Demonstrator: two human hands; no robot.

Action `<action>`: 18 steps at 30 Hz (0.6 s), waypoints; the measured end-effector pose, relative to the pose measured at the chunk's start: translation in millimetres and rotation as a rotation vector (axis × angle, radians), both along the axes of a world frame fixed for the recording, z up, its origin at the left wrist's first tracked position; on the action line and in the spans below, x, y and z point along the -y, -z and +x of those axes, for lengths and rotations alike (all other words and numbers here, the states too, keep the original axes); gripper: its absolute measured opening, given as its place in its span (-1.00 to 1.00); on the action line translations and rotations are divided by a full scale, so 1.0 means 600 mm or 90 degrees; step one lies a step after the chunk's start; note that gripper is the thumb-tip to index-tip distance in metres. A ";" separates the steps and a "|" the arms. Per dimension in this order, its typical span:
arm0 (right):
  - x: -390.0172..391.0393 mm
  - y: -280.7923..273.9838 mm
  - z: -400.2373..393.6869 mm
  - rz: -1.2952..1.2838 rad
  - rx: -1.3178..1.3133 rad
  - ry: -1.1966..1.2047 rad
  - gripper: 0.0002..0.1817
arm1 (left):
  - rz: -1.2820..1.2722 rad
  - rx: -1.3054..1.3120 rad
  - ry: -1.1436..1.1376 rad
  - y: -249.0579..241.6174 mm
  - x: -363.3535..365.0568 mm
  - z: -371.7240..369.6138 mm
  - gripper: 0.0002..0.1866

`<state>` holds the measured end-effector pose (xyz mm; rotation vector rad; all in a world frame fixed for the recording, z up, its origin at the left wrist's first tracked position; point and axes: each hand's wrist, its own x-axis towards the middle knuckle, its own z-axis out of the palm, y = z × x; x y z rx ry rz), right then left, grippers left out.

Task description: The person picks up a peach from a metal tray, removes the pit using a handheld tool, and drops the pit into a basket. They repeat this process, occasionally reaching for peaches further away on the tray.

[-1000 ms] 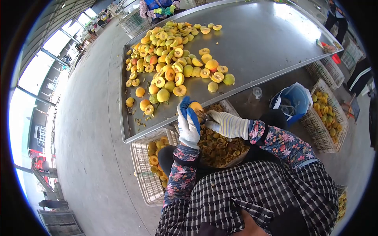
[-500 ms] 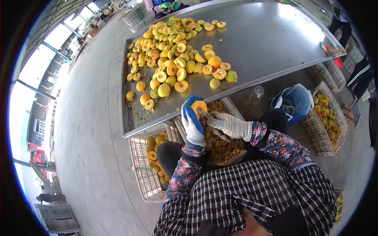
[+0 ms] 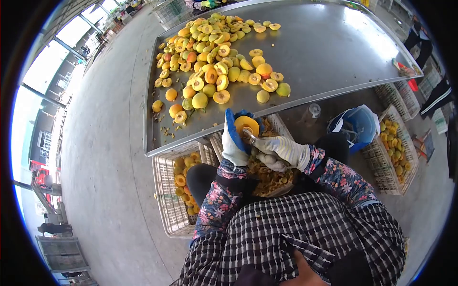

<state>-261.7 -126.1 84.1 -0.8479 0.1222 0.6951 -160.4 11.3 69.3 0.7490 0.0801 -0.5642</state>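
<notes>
Yellow stone-fruit half (image 3: 242,122) has turned cut face towards me. My gloved left hand (image 3: 234,144), fingers up, cups it near metal table (image 3: 310,47); gloved right hand (image 3: 282,151), reaching inward, grips metal tool (image 3: 251,137), tip at fruit's centre.

The metal table's edge (image 3: 285,106) blocks forward reach beyond both hands (image 3: 234,140).

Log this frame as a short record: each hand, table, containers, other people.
left hand: gloved, holding a halved fruit
right hand: gloved, small tool at the fruit's centre
table: metal, fruit pile toward the left
containers: left crate, scraps crate, blue bucket, right crate
other people: co-worker's gloves beyond the table
</notes>
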 end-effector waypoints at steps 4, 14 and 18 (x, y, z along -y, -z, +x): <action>-0.001 -0.006 -0.006 -0.117 0.079 0.024 -0.54 | 0.125 0.130 -0.025 0.027 0.004 0.019 -0.45; 0.024 0.017 -0.023 -0.240 0.078 -0.041 -0.56 | 0.102 0.118 0.011 0.074 0.013 0.023 -0.37; 0.051 0.027 -0.037 -0.250 0.094 -0.134 -0.59 | 0.027 0.021 0.006 0.058 0.003 0.038 -0.41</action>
